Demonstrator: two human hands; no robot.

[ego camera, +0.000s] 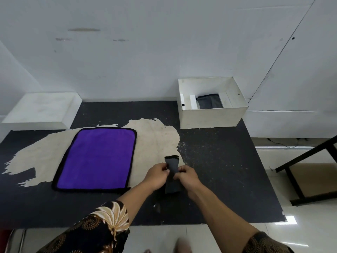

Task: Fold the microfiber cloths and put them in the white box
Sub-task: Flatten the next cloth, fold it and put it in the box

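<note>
- Where the head view looks down on the dark worktop point(218, 170), a narrow folded grey cloth point(172, 166) is held between both hands, above the worktop's near middle.
- The left hand point(157, 177) is closed on the cloth's left edge, its fingers point(164, 168) pinched tight on the fabric.
- The right hand point(187, 177) is closed on the right edge in the same way (the two hands nearly touch across the cloth).
- The cloth's far end, with black trim, stands up beyond the hands; its near end hangs below them.
- A purple cloth point(96, 157) with a black border is laid flat to the left, on a pale worn patch point(155, 136) of the worktop.
- The white box point(211, 114) is set at the far right corner, well apart from the hands; grey folded cloths point(209, 102) are seen inside it.
- A white lid point(42, 108) lies at the far left.
</note>
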